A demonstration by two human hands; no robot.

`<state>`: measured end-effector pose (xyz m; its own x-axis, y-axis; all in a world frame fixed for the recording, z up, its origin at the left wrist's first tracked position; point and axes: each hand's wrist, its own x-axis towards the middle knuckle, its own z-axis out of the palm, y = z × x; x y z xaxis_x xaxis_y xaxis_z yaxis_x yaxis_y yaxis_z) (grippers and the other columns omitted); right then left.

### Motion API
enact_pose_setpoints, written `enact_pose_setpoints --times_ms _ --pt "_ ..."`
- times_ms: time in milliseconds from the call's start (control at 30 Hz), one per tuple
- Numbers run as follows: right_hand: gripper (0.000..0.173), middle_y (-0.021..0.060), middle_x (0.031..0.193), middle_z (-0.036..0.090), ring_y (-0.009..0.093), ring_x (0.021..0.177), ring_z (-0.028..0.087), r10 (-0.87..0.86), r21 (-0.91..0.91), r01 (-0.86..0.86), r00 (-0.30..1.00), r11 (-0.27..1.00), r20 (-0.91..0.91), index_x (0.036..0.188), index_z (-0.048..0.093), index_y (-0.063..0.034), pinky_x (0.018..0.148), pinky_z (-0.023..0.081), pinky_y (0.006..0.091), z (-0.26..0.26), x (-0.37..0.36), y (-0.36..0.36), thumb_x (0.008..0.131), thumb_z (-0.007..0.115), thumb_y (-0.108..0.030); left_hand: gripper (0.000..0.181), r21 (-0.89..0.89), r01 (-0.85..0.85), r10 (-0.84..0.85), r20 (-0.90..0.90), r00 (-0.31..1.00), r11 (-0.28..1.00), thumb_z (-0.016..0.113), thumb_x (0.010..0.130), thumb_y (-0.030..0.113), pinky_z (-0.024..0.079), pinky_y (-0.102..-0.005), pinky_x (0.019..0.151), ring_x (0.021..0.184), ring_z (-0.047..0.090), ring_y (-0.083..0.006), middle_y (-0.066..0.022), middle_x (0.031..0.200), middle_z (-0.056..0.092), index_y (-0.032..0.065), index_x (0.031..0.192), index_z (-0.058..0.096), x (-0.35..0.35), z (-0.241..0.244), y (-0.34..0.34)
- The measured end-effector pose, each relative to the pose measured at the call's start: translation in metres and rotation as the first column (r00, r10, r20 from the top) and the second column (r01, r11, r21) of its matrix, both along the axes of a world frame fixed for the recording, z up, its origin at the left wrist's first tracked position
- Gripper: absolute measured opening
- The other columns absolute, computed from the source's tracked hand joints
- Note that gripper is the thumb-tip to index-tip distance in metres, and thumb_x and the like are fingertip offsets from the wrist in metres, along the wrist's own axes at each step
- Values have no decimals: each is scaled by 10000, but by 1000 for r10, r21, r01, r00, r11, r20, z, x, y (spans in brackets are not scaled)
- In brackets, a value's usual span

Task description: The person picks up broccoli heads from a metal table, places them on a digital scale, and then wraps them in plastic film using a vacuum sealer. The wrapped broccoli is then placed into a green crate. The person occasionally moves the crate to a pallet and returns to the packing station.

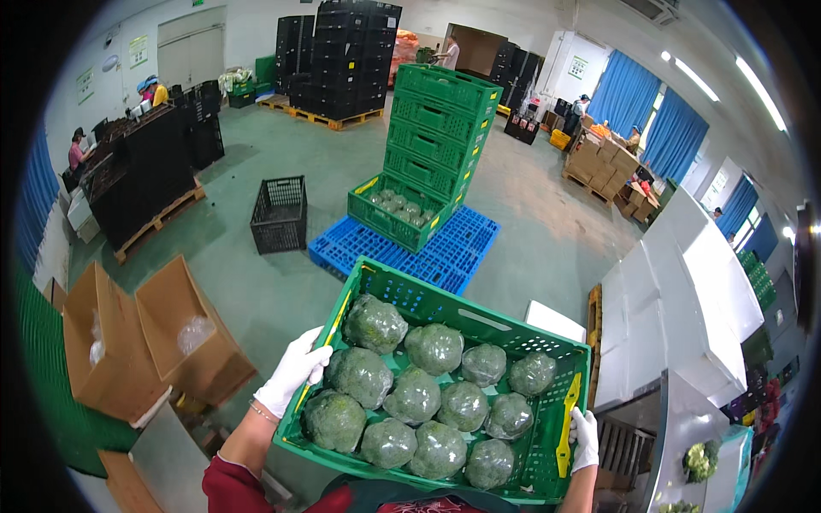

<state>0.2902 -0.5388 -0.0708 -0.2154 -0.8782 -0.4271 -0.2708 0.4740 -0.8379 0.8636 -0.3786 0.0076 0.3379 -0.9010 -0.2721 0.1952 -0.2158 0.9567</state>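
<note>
Both my hands, in white gloves, hold a green plastic crate (487, 315) in front of my body. My left hand (296, 370) grips its left end, and my right hand (584, 438) grips the right end beside a yellow handle strip (567, 426). Inside lie several film-wrapped broccoli heads (411, 395), set in rows with some bare floor at the right. Beyond the crate, a blue plastic pallet (471, 240) carries a stack of green crates (426, 138). A lower green crate (397, 224) on that pallet, at the near side of the stack, holds more wrapped heads.
An empty black crate (279, 218) stands on the floor left of the pallet. Two open cardboard boxes (192, 330) are at the left. White foam boxes (667, 308) and a metal table (683, 423) with loose broccoli (701, 460) flank my right. Several people work farther off.
</note>
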Motion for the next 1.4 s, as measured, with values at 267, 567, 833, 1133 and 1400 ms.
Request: enact_pose_setpoints --times_ms 267,567,833,1133,1400 --pt "264 -73 633 425 46 437 347 108 -23 -106 990 994 85 918 542 -115 399 263 234 12 133 -190 991 594 -364 462 13 -122 122 29 992 992 550 941 47 354 -178 427 480 449 -20 14 793 548 5 1394 468 97 39 -136" --pt "318 -57 648 450 43 445 384 150 -5 -150 988 989 -33 1029 539 -97 399 302 231 20 295 -349 966 629 -395 431 44 -142 142 -7 990 989 544 955 31 361 -184 430 491 450 -32 19 787 535 17 1382 493 260 -2 -279" --pt "198 -65 632 423 34 427 350 66 1 -66 991 998 -116 949 550 -116 391 283 219 55 404 -448 981 601 -305 474 48 -70 74 -87 993 996 565 950 54 341 -210 406 459 449 -52 -3 776 544 40 1415 473 394 -11 -423" --pt "238 -62 635 443 45 428 344 -22 49 23 1000 999 -22 918 601 -88 386 273 220 25 511 -620 1000 567 -309 523 86 1 9 -119 993 996 539 962 33 336 -209 408 467 415 -43 7 786 511 80 1465 405 521 -20 -614" --pt "259 -51 594 414 70 398 322 -98 145 78 986 986 134 833 552 -105 360 253 240 16 610 -802 991 581 -309 527 229 -43 14 127 992 972 620 931 84 397 -230 493 569 463 -56 10 819 557 135 1423 438 590 31 -784"
